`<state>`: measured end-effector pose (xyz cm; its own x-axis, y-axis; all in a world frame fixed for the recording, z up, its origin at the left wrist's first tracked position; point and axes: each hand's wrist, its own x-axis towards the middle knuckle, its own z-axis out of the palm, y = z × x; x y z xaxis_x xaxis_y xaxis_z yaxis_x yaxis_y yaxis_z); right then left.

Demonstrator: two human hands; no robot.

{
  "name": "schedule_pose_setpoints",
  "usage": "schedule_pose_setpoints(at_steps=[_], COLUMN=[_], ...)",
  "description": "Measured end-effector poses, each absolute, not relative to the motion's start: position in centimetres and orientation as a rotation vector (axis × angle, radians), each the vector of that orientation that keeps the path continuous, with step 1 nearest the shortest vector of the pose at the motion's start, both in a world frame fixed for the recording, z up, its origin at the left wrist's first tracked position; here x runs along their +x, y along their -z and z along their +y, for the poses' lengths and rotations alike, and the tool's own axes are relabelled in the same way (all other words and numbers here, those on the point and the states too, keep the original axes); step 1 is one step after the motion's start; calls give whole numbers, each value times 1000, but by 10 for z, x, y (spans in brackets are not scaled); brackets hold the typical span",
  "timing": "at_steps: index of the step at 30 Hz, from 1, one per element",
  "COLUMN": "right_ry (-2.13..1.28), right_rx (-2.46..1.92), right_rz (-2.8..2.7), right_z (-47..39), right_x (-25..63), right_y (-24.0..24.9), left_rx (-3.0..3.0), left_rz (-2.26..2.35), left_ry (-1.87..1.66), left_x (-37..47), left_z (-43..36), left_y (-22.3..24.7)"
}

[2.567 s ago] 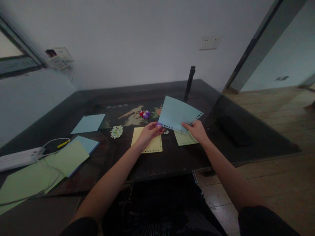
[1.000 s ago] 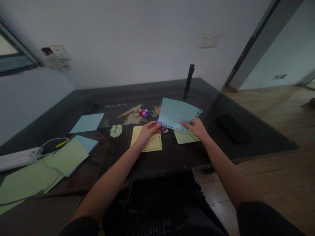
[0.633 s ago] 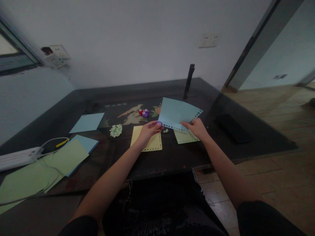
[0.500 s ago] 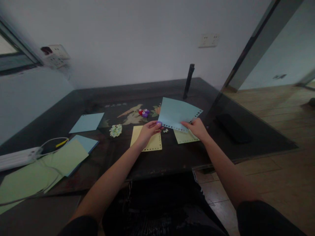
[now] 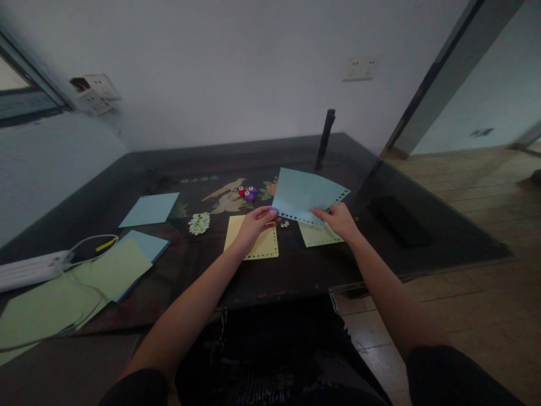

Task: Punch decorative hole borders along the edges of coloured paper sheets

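Observation:
Between the fingers of my left hand (image 5: 257,223) is a small purple craft punch (image 5: 273,212), set at the corner of a light blue sheet of paper (image 5: 302,192). My right hand (image 5: 337,219) pinches that sheet by its lower right part, thumb on top. Rows of punched holes run along two of its edges, and it is held tilted above the table. Under my left hand lies a yellow sheet (image 5: 265,243) with holes along its edges. A pale yellow-green punched sheet (image 5: 318,237) is partly hidden below the blue one. Small paper cutouts (image 5: 284,224) lie between them.
Beyond my hands stand red and purple punches (image 5: 248,194). A pile of paper cutouts (image 5: 199,223) is to the left, with a blue sheet (image 5: 150,209), stacked green paper (image 5: 120,268) and a white power strip (image 5: 34,270). A black phone-like slab (image 5: 399,220) lies right; a black post (image 5: 325,140) stands behind.

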<state>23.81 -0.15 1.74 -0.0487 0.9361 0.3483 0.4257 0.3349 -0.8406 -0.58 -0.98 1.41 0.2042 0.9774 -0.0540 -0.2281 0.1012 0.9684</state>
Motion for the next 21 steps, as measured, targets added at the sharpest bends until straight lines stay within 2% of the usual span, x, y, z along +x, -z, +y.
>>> schedule_pose_setpoints(at_steps=[21], right_ry=[-675], right_rx=[-1195], right_rz=[-1661], right_z=[1], right_x=[240], right_y=[-13], left_rx=[1081], left_rz=[942], left_ry=[-1119], left_x=[-6], left_z=[-10], left_y=[-14])
